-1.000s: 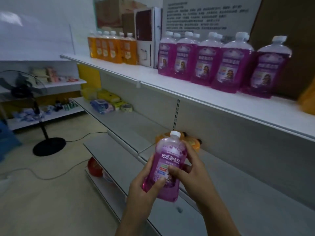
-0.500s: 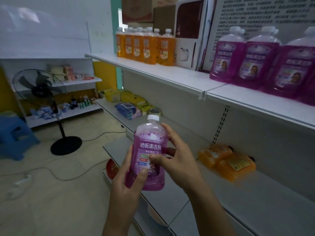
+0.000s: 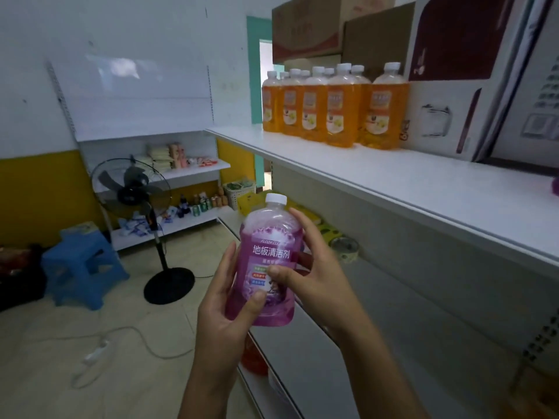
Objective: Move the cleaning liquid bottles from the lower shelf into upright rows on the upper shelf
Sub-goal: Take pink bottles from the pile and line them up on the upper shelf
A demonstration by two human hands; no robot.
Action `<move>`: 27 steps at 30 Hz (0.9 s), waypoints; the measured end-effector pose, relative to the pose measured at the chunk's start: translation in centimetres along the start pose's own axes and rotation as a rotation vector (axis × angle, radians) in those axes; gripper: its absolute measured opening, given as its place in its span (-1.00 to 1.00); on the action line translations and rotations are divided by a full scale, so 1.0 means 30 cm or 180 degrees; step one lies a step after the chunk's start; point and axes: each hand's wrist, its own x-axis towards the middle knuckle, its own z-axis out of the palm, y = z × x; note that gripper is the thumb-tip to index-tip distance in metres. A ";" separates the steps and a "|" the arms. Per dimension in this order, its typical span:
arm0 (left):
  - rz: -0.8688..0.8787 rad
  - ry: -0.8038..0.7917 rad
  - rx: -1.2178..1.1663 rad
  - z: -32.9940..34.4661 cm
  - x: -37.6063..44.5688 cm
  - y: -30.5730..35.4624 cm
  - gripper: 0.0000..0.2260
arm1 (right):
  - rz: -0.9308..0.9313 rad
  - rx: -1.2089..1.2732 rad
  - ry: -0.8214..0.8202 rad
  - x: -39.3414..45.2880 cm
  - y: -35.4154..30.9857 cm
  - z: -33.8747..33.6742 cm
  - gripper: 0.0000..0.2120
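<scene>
I hold a purple floor-cleaner bottle (image 3: 267,255) with a white cap upright in front of me, below the upper shelf's edge. My left hand (image 3: 225,306) grips its lower left side, thumb across the label. My right hand (image 3: 311,273) grips its right side, thumb on the label. Several orange bottles (image 3: 332,110) stand upright in rows on the white upper shelf (image 3: 408,186). The lower shelf (image 3: 378,343) runs beneath it, grey and dim. A sliver of another purple bottle (image 3: 556,186) shows at the right edge on the upper shelf.
Cardboard boxes (image 3: 453,86) stand behind the orange bottles. A tape roll (image 3: 344,247) and yellow packs lie on the lower shelf. A standing fan (image 3: 136,201), a blue stool (image 3: 81,264) and a cable with a power strip (image 3: 96,355) are on the floor to the left.
My view has swung left: the purple row on the upper shelf has slid out of view and the orange bottles now fill the centre. Both hands keep the same hold on the bottle.
</scene>
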 end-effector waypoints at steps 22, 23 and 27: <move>0.0510 -0.1932 -0.0640 -0.038 0.771 -0.013 -0.27 | -0.0312 -0.1282 0.0866 0.421 -0.156 0.034 0.10; 0.0587 -0.2137 -0.0662 -0.020 0.802 0.008 -0.29 | -0.0355 -0.1335 0.1024 0.423 -0.179 0.031 0.09; 0.0798 -0.2892 -0.0672 0.067 0.900 0.065 -0.31 | -0.0655 -0.1681 0.1757 0.431 -0.261 0.014 -0.03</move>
